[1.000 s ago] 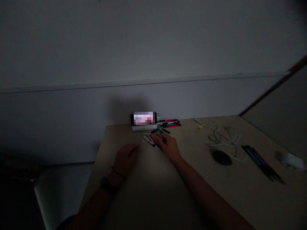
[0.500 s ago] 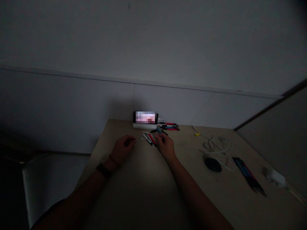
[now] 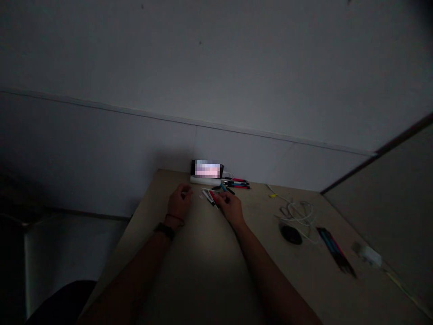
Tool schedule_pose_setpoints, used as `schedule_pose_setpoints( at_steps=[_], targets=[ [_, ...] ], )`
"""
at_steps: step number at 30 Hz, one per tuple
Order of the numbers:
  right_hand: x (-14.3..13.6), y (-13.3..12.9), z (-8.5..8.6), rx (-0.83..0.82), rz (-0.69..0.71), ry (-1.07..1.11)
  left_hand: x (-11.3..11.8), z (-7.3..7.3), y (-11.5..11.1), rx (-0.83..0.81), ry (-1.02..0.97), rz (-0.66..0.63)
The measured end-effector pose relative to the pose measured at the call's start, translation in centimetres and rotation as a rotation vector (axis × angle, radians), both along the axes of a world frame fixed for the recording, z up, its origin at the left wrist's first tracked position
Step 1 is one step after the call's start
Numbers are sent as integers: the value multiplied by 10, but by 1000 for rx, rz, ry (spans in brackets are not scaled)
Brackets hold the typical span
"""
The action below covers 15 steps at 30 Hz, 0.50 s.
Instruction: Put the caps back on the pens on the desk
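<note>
Several pen parts lie on the table in front of me. Among them are a white pen piece with a dark end [image 3: 207, 197] and a red pen barrel [image 3: 213, 196]. My right hand [image 3: 232, 208] is closed, its thumb and fingertips pinched at the red pen barrel. To the left of the parts, my left hand [image 3: 179, 201] is curled with its fingertips together. What it holds, if anything, is too dark to make out. Tiny pale bits [image 3: 200, 196] rest between the two hands. A blue pen piece [image 3: 223, 187] lies just behind my right hand.
A lit phone [image 3: 207, 169] leans on a white block [image 3: 204, 180] by the wall. Several pens [image 3: 238, 184] lie right of it. Farther right are a white cable [image 3: 299, 212], a black mouse [image 3: 291, 234], a pen bundle [image 3: 336, 253] and a white adapter [image 3: 370, 256].
My left hand has turned more upright and its fingers have drawn together. My right fingertips have shifted slightly down onto the red pen barrel. The camera view has tilted a little.
</note>
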State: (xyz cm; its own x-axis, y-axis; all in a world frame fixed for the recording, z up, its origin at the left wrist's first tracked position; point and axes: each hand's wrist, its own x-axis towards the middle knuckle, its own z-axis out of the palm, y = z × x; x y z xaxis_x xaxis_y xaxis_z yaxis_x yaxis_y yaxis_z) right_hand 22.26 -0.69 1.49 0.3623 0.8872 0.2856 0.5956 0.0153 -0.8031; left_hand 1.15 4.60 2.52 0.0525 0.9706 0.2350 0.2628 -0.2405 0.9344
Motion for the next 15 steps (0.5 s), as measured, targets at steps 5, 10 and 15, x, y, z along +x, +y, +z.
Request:
schedule_pose_setpoints(
  at_steps=[5, 10, 15],
  targets=[
    [1, -1, -1, 0, 4, -5, 2, -6, 0, -18, -89, -36],
    [2, -1, -2, -17, -8, -24, 0, -7, 1, -20, -157, -45],
    [1, -3, 0, 16, -16, 24, 1, -4, 0, -38, -272, -63]
  ],
)
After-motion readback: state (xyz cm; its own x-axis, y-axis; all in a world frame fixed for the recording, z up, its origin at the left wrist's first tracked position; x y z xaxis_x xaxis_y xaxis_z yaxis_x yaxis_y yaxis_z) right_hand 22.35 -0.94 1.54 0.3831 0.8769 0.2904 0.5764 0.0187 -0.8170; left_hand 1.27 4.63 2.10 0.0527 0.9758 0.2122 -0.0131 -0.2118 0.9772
